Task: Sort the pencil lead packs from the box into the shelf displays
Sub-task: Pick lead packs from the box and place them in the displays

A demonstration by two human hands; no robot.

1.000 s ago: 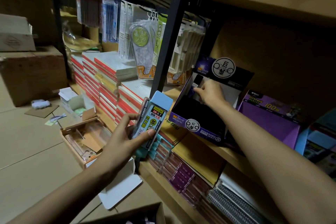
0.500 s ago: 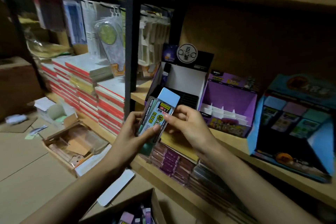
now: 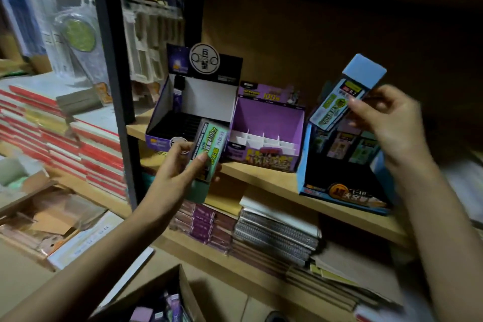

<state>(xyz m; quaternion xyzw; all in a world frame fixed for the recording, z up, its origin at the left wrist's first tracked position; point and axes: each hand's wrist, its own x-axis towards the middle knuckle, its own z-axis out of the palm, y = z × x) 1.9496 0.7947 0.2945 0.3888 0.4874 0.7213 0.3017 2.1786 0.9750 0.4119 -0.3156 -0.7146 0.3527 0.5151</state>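
My right hand [image 3: 392, 123] has its grip pinched on a blue-capped pack [image 3: 345, 94] at two o'clock, just above the blue display [image 3: 339, 195]. My left hand [image 3: 180, 175] has its grip clamped round a green pack [image 3: 209, 149] near centre. The purple display [image 3: 269, 117] looks bare, and the box [image 3: 162, 285] at six o'clock holds more, so I judge we're early on.

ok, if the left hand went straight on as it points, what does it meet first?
Probably the front wall of the black-and-purple display, just past the green pack the left hand holds; depth unclear.
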